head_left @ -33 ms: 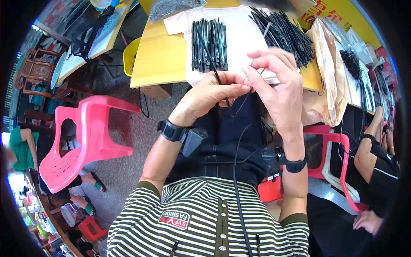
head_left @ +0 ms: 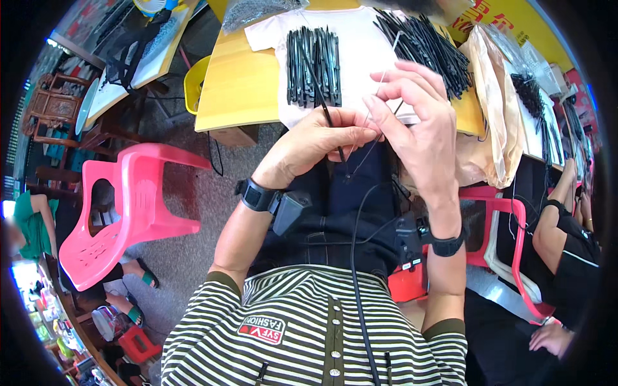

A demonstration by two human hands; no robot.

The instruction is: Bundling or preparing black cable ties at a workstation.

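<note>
My left hand is closed with fingers pinched on a slim black strip, which slants up toward the table and pokes out below the fingers. Close beside it, my right hand has its thumb and forefinger together on a thin pale rod with a bent upper end. A fine dark strand runs between the hands and hangs in a loop below them. Beyond the hands, a row of black strips lies on a pale T-shirt, and a looser heap of black strips lies to its right.
The shirt covers part of a yellow table. A brown paper bag stands at the right, a pink plastic chair at the left. A black cable runs down my front. Another person's hand shows at lower right.
My right hand has tilted and risen slightly, its fingers lifting. The pale rod now stands more upright, with its bent end higher. My left hand stays almost in place.
</note>
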